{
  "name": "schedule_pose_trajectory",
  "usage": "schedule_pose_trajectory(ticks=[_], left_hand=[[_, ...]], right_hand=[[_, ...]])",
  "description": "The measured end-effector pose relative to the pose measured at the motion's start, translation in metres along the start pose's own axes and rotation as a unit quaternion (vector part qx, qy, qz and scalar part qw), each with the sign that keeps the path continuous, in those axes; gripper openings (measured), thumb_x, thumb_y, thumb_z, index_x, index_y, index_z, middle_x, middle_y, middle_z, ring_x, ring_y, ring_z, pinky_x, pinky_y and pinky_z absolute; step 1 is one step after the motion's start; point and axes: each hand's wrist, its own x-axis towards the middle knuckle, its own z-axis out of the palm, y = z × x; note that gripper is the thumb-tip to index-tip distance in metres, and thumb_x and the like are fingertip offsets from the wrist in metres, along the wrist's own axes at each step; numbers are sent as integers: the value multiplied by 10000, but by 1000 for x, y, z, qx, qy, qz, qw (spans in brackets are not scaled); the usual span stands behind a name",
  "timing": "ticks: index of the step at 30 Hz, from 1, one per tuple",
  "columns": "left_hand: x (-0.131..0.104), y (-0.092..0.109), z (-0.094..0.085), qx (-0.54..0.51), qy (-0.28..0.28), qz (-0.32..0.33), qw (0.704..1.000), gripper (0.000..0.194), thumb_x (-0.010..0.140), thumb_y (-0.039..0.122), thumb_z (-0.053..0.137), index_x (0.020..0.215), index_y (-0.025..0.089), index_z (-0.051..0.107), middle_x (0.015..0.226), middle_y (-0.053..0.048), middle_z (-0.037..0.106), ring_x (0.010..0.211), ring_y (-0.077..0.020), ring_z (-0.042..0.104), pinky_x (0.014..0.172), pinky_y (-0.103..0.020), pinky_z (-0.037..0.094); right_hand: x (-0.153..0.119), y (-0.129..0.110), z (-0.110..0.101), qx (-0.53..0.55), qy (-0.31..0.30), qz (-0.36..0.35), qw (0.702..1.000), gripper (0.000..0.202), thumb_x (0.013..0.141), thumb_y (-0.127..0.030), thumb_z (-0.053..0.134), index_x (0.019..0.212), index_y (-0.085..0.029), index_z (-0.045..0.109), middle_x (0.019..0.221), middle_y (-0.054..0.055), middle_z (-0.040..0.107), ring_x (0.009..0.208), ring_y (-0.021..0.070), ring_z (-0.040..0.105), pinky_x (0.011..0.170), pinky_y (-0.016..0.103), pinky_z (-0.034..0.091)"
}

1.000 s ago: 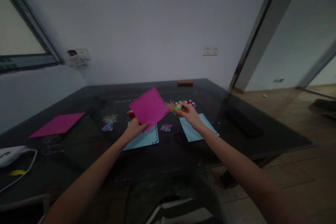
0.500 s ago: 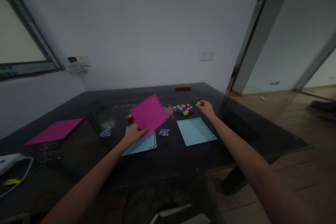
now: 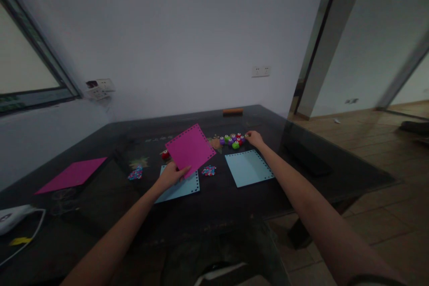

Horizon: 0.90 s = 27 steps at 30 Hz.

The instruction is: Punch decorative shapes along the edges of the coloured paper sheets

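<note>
My left hand (image 3: 170, 176) pinches the lower corner of a pink paper sheet (image 3: 191, 148), holding it tilted up; small holes run along its edges. Beneath lies a light blue sheet (image 3: 184, 189), partly covered. My right hand (image 3: 256, 138) is closed at the right end of a cluster of small craft punches (image 3: 230, 140) in purple, green and red. A small craft punch (image 3: 247, 136) shows at its fingertips, mostly hidden by the fingers. Nearer me is another light blue sheet (image 3: 250, 170) with punched edges. A red punch (image 3: 165, 154) stands behind the pink sheet's left side.
Punched paper bits lie in one pile (image 3: 209, 170) between the blue sheets and another pile (image 3: 136, 173) farther left. Another pink sheet (image 3: 72, 175) is at the left, near a white device (image 3: 15, 218) with a cable. A brown roll (image 3: 233, 111) lies at the table's back edge.
My right hand has moved left with the green punch, up to the cluster. The pink sheet stays in my left hand, almost unmoved. The view has shifted slightly.
</note>
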Motion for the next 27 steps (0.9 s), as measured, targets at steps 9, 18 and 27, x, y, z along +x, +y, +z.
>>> schedule_pose_trajectory(ticks=[9,18,27], left_hand=[[1,-4,2,-8,-9,11,1000,417,754,545,491,568,172,500,451,10,478,411,-120,439,444,-238,347],[0,-2,3,-39,2,13,999,371,737,506,527,587,167,508,472,12,491,420,-111,436,441,-229,346],[4,21,4,-81,-33,44,995,343,753,475,537,615,161,522,537,-11,542,495,-125,482,487,-234,368]], right_hand=[[5,-16,7,34,-37,-11,999,229,829,-241,549,959,-140,708,941,96,705,836,173,644,742,223,445],[-1,-13,0,128,-59,-25,990,332,835,-221,551,1140,-112,622,1007,114,687,639,126,631,608,217,476],[-63,-11,-53,286,-100,-141,942,176,810,-218,579,928,-132,678,814,64,694,619,122,604,579,226,474]])
